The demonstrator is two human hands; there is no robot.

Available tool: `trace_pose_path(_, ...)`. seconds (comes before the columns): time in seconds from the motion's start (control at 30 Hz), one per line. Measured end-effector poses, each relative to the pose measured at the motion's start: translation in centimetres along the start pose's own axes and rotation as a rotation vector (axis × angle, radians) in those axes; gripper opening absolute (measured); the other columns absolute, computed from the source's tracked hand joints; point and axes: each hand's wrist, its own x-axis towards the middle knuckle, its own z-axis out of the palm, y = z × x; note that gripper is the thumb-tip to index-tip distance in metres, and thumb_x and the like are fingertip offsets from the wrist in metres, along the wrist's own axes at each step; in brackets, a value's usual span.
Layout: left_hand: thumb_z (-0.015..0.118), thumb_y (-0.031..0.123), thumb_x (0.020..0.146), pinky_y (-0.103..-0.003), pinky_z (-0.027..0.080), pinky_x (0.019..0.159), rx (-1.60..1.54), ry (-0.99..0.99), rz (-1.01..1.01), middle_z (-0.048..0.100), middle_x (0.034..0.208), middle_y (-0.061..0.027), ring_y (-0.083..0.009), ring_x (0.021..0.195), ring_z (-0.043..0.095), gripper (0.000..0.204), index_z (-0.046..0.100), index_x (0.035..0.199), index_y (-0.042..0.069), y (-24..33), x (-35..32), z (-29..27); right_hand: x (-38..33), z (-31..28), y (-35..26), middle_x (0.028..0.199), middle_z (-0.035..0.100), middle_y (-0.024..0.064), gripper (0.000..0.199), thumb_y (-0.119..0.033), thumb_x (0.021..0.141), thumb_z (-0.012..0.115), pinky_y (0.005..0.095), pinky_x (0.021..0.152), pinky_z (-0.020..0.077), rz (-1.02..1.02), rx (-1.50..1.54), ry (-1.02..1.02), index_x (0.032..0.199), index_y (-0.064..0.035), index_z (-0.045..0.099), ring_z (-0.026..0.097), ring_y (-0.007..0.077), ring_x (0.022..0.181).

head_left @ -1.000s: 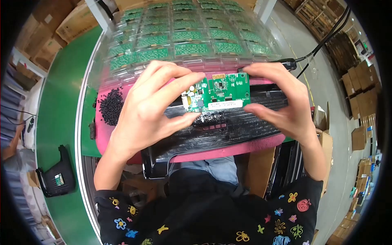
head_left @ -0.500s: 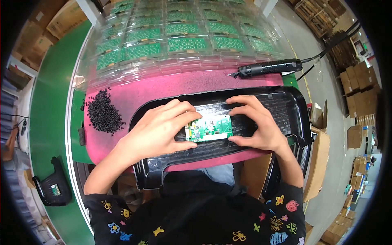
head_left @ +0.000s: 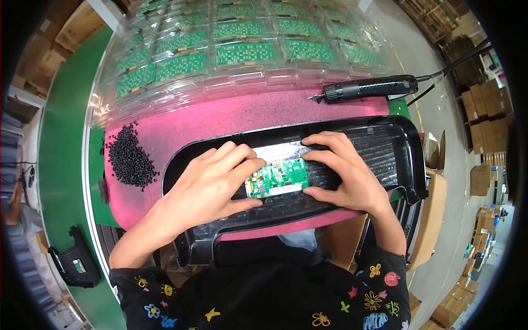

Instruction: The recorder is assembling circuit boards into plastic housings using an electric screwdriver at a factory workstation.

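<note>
A green circuit board (head_left: 278,179) lies over the middle of a long black plastic housing (head_left: 379,148), next to a shiny silver patch inside it. My left hand (head_left: 217,179) grips the board's left end, thumb at the near edge and fingers at the far edge. Around the right end, my right hand (head_left: 346,176) has its thumb and index finger at the corners, while other fingers reach toward the housing's far wall. Whether the board rests fully on the housing floor I cannot tell.
Clear plastic trays of green circuit boards (head_left: 245,53) stand at the back. A black electric screwdriver (head_left: 371,89) lies at the back right, its cable running off right. Small black screws (head_left: 131,157) are heaped on the pink mat (head_left: 247,110) at left. A cardboard box (head_left: 432,220) stands right.
The view has shifted slightly. Both hands stay on the circuit board, which looks slightly more tilted toward me, with more of the silver patch showing behind it.
</note>
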Motion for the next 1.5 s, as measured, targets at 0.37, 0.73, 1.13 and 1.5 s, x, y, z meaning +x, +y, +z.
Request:
trace_pose_path(0.37, 0.084, 0.023, 0.064, -0.035, 0.051, 0.078, -0.009, 0.026, 0.006, 0.058, 0.102, -0.0059, -0.0247, 0.093, 0.058, 0.059, 0.061, 0.115, 0.005, -0.4, -0.4, -0.2, 0.5, 0.3, -0.2, 0.127, 0.053, 0.0136, 0.052, -0.014, 0.066, 0.082, 0.0443, 0.099, 0.0412, -0.046, -0.05, 0.011, 0.111, -0.0038, 0.058, 0.049, 0.0361, 0.117)
trace_pose_path(0.73, 0.072, 0.008, 0.079, -0.039, 0.052, 0.065, 0.119, 0.508, -0.078, 0.061, 0.083, -0.0135, -0.0307, 0.075, 0.062, 0.024, 0.064, 0.1, 0.0, -3.1, -5.3, -3.4, -0.9, -3.6, -2.2, 0.127, 0.052, 0.0165, 0.048, -0.013, 0.083, 0.064, 0.0387, 0.105, 0.0319, 0.361, -0.345, 0.526, 0.128, -0.0018, 0.051, 0.047, 0.0299, 0.118)
trace_pose_path(1.13, 0.064, -0.002, 0.076, -0.04, 0.05, 0.075, 0.289, 0.38, -0.512, 0.061, 0.094, -0.0105, -0.0325, 0.088, 0.061, 0.019, 0.067, 0.094, 0.001, -7.7, -12.9, -5.3, -0.6, -12.4, 10.4, 0.112, 0.055, 0.0077, 0.042, -0.016, 0.098, 0.058, 0.0214, 0.075, 0.0444, 0.522, -0.059, 0.651, 0.137, -0.0108, 0.042, 0.052, 0.0086, 0.088)
trace_pose_path(1.5, 0.065, -0.001, 0.08, -0.04, 0.051, 0.07, 0.238, 0.624, -0.406, 0.064, 0.087, -0.0148, -0.0351, 0.079, 0.063, 0.01, 0.067, 0.089, -0.001, -8.9, -12.2, -5.5, 11.7, -2.2, -0.3, 0.096, 0.055, 0.0073, 0.045, -0.037, 0.101, 0.05, 0.035, 0.086, 0.0452, 0.037, 0.962, 0.825, 0.128, -0.0026, 0.043, 0.054, 0.0187, 0.089)
